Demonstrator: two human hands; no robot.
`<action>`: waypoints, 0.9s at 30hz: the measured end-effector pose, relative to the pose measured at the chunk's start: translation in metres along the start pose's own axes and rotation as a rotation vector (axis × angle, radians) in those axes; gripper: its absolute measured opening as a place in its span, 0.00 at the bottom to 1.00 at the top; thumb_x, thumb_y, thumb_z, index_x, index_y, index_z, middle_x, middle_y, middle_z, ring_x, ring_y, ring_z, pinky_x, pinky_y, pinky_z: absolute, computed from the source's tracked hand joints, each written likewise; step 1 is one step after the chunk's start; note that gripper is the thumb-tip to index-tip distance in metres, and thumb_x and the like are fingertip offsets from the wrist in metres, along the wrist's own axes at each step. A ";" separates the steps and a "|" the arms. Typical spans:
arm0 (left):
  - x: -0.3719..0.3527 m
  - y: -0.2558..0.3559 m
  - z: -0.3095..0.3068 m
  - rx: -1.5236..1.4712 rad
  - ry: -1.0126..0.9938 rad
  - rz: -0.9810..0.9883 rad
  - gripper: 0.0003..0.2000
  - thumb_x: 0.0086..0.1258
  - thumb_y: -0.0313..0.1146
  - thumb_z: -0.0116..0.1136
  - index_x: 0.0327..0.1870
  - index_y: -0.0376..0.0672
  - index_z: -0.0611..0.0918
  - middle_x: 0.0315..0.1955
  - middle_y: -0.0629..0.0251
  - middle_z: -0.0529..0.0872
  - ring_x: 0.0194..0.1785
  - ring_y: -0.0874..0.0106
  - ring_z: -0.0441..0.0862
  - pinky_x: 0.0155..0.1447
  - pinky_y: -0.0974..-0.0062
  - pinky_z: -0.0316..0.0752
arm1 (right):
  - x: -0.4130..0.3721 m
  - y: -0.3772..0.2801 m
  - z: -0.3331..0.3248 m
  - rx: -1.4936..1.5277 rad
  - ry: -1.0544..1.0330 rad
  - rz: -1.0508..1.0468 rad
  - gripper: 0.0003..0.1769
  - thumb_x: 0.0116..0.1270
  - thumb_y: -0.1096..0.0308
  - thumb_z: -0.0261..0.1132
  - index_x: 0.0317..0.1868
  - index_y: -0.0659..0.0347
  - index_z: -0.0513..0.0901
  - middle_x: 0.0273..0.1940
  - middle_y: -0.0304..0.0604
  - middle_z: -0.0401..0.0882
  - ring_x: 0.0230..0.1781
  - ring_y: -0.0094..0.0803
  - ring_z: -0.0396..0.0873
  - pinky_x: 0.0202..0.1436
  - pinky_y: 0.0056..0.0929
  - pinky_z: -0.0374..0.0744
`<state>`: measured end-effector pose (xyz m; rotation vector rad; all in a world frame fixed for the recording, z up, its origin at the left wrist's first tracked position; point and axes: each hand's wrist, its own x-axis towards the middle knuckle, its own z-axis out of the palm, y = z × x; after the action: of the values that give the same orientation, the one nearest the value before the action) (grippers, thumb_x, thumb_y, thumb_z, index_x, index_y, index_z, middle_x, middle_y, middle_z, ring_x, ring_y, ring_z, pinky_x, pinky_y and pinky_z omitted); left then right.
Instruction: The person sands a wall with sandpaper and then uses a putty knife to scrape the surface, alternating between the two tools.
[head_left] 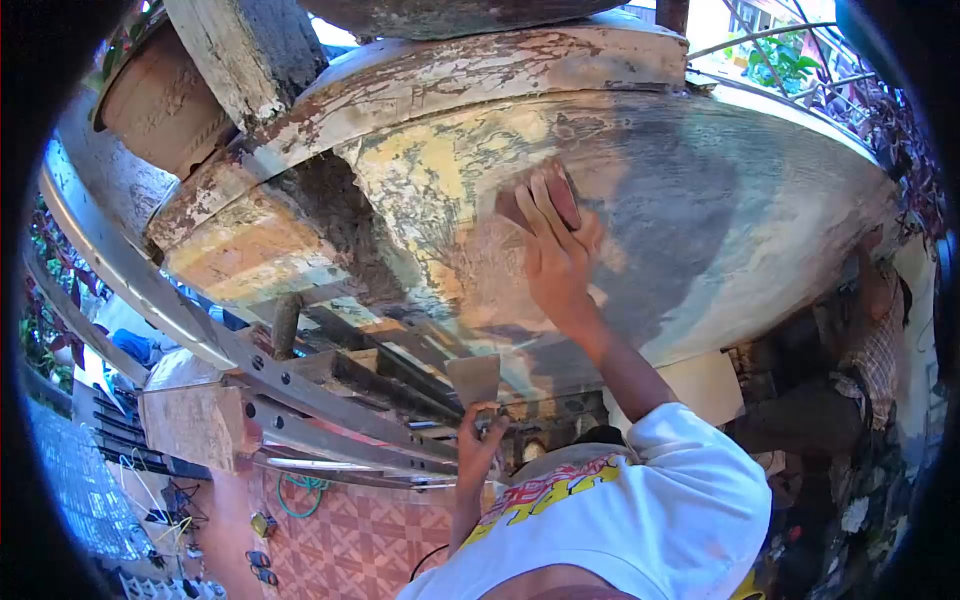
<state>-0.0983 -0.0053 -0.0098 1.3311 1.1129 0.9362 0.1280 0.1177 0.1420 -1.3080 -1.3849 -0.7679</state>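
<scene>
My right hand (562, 262) reaches up and presses a folded piece of reddish-brown sandpaper (565, 197) against the curved plastered wall (640, 240), with its fingers lying over the sheet. Around it the surface shows patchy yellow old paint, and a grey, smoother area to the right. Lower down, my left hand (478, 445) is closed around the handle of a putty knife (473, 379). The putty knife's wide flat blade points upward, in front of the shaded underside of the structure.
A metal ladder (225, 345) curves across the left side, beside a pale block (190, 425). A clay pot (165, 95) and a weathered post (245, 60) stand on the ledge. Below lies a tiled floor (345, 535) with sandals (262, 567). Another person's checked sleeve (880, 360) shows at right.
</scene>
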 end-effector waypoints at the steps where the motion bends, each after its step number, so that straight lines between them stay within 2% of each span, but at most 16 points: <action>1: 0.001 0.003 -0.002 0.000 0.011 0.009 0.13 0.68 0.29 0.63 0.50 0.43 0.75 0.25 0.70 0.76 0.13 0.82 0.67 0.14 0.80 0.63 | -0.007 0.006 0.009 0.045 0.017 -0.042 0.27 0.57 0.76 0.61 0.60 0.51 0.81 0.61 0.31 0.79 0.44 0.37 0.69 0.51 0.36 0.66; 3: -0.003 0.004 0.000 -0.222 -0.006 -0.185 0.12 0.68 0.29 0.62 0.50 0.43 0.76 0.25 0.70 0.76 0.14 0.83 0.67 0.15 0.80 0.64 | 0.009 -0.007 0.007 0.035 0.030 0.004 0.27 0.58 0.76 0.60 0.60 0.52 0.81 0.61 0.33 0.79 0.44 0.37 0.69 0.52 0.36 0.65; 4: -0.002 0.001 0.001 -0.225 -0.007 -0.187 0.12 0.68 0.29 0.62 0.50 0.43 0.76 0.25 0.70 0.76 0.14 0.83 0.67 0.15 0.80 0.64 | 0.014 -0.010 0.005 0.013 0.043 0.050 0.27 0.59 0.77 0.59 0.60 0.52 0.81 0.61 0.35 0.79 0.45 0.37 0.70 0.53 0.36 0.65; 6: 0.006 -0.004 0.003 -0.098 -0.027 0.004 0.12 0.68 0.29 0.62 0.50 0.44 0.76 0.27 0.69 0.77 0.14 0.82 0.69 0.16 0.81 0.64 | 0.016 -0.006 0.007 0.019 0.068 0.043 0.26 0.59 0.76 0.59 0.60 0.53 0.80 0.61 0.36 0.79 0.45 0.37 0.70 0.54 0.36 0.65; 10: 0.003 -0.011 0.001 -0.167 -0.004 -0.022 0.12 0.68 0.29 0.62 0.50 0.44 0.76 0.30 0.69 0.78 0.17 0.83 0.70 0.16 0.82 0.64 | 0.003 0.004 0.008 0.019 0.050 0.022 0.26 0.60 0.77 0.59 0.61 0.54 0.80 0.61 0.41 0.79 0.49 0.36 0.73 0.55 0.35 0.66; 13: 0.008 -0.019 0.003 -0.203 0.016 -0.121 0.11 0.68 0.29 0.62 0.48 0.42 0.78 0.39 0.67 0.81 0.39 0.80 0.75 0.36 0.82 0.72 | 0.028 -0.012 0.001 -0.007 0.050 0.078 0.26 0.62 0.77 0.57 0.62 0.54 0.78 0.63 0.42 0.77 0.54 0.33 0.76 0.56 0.35 0.66; 14: 0.007 -0.022 0.004 -0.207 0.015 -0.129 0.11 0.68 0.29 0.62 0.48 0.42 0.78 0.39 0.67 0.81 0.39 0.80 0.75 0.36 0.82 0.72 | 0.020 -0.007 0.002 -0.009 0.042 0.078 0.26 0.62 0.77 0.57 0.62 0.54 0.78 0.63 0.42 0.77 0.54 0.33 0.76 0.56 0.35 0.66; 16: 0.012 -0.027 0.000 -0.118 0.020 -0.061 0.10 0.67 0.28 0.63 0.47 0.42 0.78 0.40 0.65 0.82 0.45 0.79 0.75 0.46 0.81 0.71 | -0.001 0.001 0.009 0.229 0.053 0.170 0.27 0.62 0.78 0.56 0.64 0.55 0.76 0.65 0.44 0.74 0.59 0.33 0.75 0.58 0.38 0.65; 17: 0.014 -0.031 -0.003 -0.114 0.025 -0.055 0.10 0.67 0.28 0.63 0.47 0.42 0.78 0.40 0.65 0.82 0.45 0.79 0.75 0.46 0.81 0.71 | -0.002 0.001 0.009 0.236 0.058 0.169 0.27 0.62 0.78 0.56 0.64 0.55 0.76 0.65 0.44 0.74 0.59 0.33 0.75 0.58 0.38 0.65; 19: 0.019 -0.037 -0.003 -0.011 0.037 -0.015 0.10 0.67 0.27 0.62 0.47 0.42 0.77 0.37 0.66 0.81 0.35 0.80 0.77 0.35 0.80 0.73 | 0.001 0.006 0.006 0.047 0.051 0.065 0.29 0.60 0.78 0.56 0.65 0.57 0.75 0.67 0.45 0.72 0.62 0.36 0.73 0.59 0.42 0.65; 20: 0.014 -0.005 0.001 -0.196 0.012 -0.194 0.11 0.68 0.27 0.62 0.49 0.43 0.77 0.34 0.66 0.80 0.22 0.80 0.74 0.23 0.79 0.70 | 0.005 -0.001 -0.001 0.036 0.033 0.072 0.29 0.60 0.78 0.56 0.65 0.57 0.75 0.67 0.45 0.72 0.62 0.36 0.73 0.59 0.42 0.65; 22: 0.024 -0.008 0.008 -0.214 0.022 -0.167 0.11 0.68 0.27 0.61 0.49 0.43 0.77 0.31 0.66 0.79 0.17 0.81 0.71 0.18 0.79 0.66 | 0.029 -0.017 -0.008 -0.040 -0.016 0.159 0.26 0.62 0.80 0.56 0.63 0.60 0.77 0.63 0.51 0.75 0.61 0.46 0.76 0.62 0.38 0.68; 23: 0.019 -0.009 0.008 -0.215 0.050 -0.153 0.11 0.68 0.27 0.61 0.49 0.44 0.76 0.29 0.67 0.78 0.13 0.81 0.68 0.14 0.78 0.62 | 0.023 -0.017 -0.011 -0.041 -0.033 0.169 0.26 0.62 0.80 0.56 0.63 0.60 0.77 0.63 0.51 0.75 0.61 0.46 0.76 0.62 0.38 0.68; 24: 0.018 0.000 0.005 -0.161 0.031 -0.168 0.10 0.68 0.28 0.62 0.48 0.44 0.77 0.28 0.69 0.77 0.17 0.83 0.70 0.19 0.80 0.65 | 0.018 -0.015 -0.010 -0.001 -0.050 0.188 0.26 0.62 0.80 0.56 0.63 0.60 0.77 0.63 0.51 0.75 0.61 0.46 0.76 0.62 0.38 0.68; 25: 0.025 -0.010 0.000 -0.154 0.030 -0.154 0.10 0.68 0.28 0.62 0.48 0.44 0.77 0.28 0.69 0.77 0.17 0.83 0.70 0.19 0.80 0.65 | 0.016 -0.011 -0.006 0.038 -0.049 0.200 0.26 0.62 0.79 0.56 0.63 0.61 0.77 0.63 0.51 0.75 0.61 0.46 0.76 0.62 0.39 0.67; 27: 0.028 -0.035 -0.001 0.053 0.055 0.002 0.10 0.68 0.28 0.62 0.47 0.44 0.78 0.26 0.72 0.77 0.21 0.85 0.70 0.23 0.81 0.66 | 0.008 -0.003 -0.006 0.108 -0.071 0.215 0.26 0.62 0.79 0.56 0.63 0.61 0.76 0.63 0.52 0.75 0.61 0.47 0.75 0.62 0.40 0.66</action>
<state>-0.0952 0.0201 -0.0471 1.3564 1.1861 0.9550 0.1278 0.1144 0.1518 -1.3836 -1.2974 -0.4994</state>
